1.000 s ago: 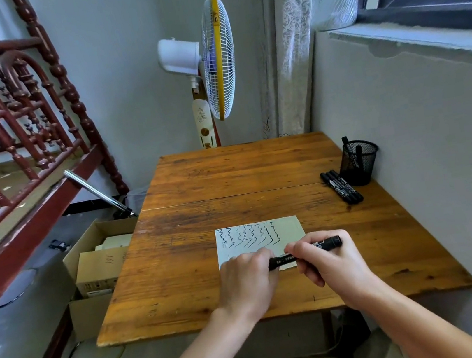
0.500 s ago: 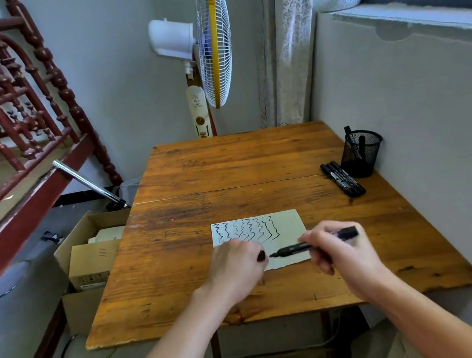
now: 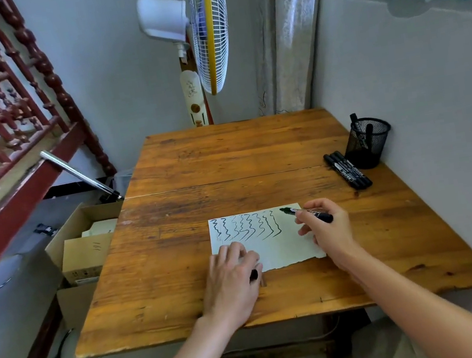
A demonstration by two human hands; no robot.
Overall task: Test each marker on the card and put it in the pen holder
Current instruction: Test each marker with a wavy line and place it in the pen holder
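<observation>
A white card (image 3: pixel 282 248) with several wavy black lines lies on the wooden table (image 3: pixel 226 162). My right hand (image 3: pixel 326 228) grips an uncapped black marker (image 3: pixel 307 214), its tip at the card's upper right, beside the last line. My left hand (image 3: pixel 234 277) rests on the card's lower left corner with the black marker cap (image 3: pixel 254 275) between its fingers. A black mesh pen holder (image 3: pixel 367 142) with markers in it stands at the table's far right against the wall. A few black markers (image 3: pixel 346 170) lie beside it.
A standing fan (image 3: pixel 206 30) is behind the table. A red wooden bed frame (image 3: pixel 5 121) and open cardboard boxes (image 3: pixel 85 247) are to the left. The wall runs along the table's right side.
The cap came off the marker and stayed in my left hand. My right hand carried the marker up to the card's upper right. My left hand settled on the card.
</observation>
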